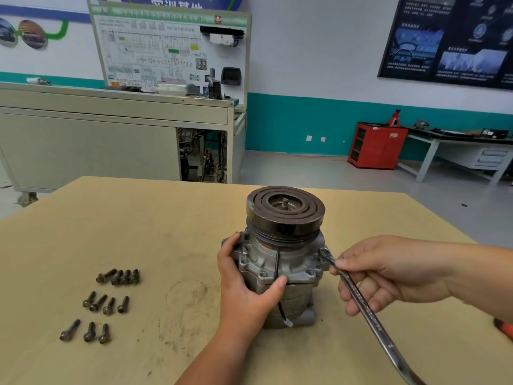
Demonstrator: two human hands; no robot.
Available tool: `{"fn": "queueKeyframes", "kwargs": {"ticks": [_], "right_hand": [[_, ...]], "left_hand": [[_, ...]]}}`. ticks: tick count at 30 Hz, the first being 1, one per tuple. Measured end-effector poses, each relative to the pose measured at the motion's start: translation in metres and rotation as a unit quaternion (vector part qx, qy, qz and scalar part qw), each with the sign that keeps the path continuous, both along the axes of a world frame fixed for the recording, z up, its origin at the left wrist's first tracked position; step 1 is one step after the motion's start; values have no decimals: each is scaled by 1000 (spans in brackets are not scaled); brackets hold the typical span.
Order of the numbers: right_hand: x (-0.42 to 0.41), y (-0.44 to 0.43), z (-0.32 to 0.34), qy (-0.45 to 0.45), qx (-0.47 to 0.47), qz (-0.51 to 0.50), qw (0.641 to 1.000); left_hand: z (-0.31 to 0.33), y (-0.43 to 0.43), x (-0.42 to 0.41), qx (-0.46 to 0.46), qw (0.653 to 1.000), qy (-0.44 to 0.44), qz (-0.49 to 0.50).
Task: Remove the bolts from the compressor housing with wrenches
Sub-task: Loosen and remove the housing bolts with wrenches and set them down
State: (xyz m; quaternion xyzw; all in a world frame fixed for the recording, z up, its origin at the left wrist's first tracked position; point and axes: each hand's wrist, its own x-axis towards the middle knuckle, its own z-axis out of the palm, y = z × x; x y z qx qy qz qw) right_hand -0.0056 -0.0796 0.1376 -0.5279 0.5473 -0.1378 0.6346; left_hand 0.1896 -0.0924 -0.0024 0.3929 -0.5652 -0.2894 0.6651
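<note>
Both hands are occupied at the compressor housing (288, 262), which stands upright on the table (138, 218) with its pulley (286, 209) uppermost. The left hand (247, 290) is wrapped round the housing's left and near side, thumb laid across the front, so that the housing is braced. The right hand (380, 276) is curled round the shank of a wrench (361, 298), whose ring end (323, 252) is set against the flange (313, 270) on the housing's right side.

The wrench's long axis runs from that flange down and to the right, so the turning stroke is judged to fall to the right hand, the nearer one. 11 bolts (108, 301) are laid in 3 rows well apart to the left.

Whether the ring is seated on a bolt head cannot be told. The wrench's other end is cut off at the lower edge, and an orange object (503, 327) is cropped at the right edge.
</note>
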Motion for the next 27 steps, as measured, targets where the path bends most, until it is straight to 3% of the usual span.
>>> {"fn": "queueKeyframes", "kwargs": {"ticks": [3, 5, 8, 10, 12, 17, 20, 23, 27], "right_hand": [[-3, -13, 11, 97, 2, 80, 992], [-10, -27, 27, 205, -12, 152, 967], [-11, -47, 41, 369, -107, 216, 898], [-13, -55, 38, 424, -217, 237, 846], [-19, -58, 36, 415, -266, 243, 835], [-42, -43, 37, 241, -66, 205, 946], [-37, -26, 24, 115, -9, 142, 983], [-28, -13, 17, 33, -5, 98, 995], [-16, -8, 10, 41, -10, 74, 996]], "left_hand": [[1, 0, 0, 0, 1000, -1, 1], [1, 0, 0, 1, 1000, 1, 1], [1, -1, 0, 0, 1000, -3, 6], [1, -1, 0, -2, 1000, -5, 10], [1, -1, 0, -2, 1000, -6, 10], [0, -2, -1, -1, 1000, 3, 5], [-1, -2, 0, -2, 1000, 6, 4], [-1, -1, 0, -1, 1000, 4, 5], [1, -1, 0, 0, 1000, -2, 4]]}}
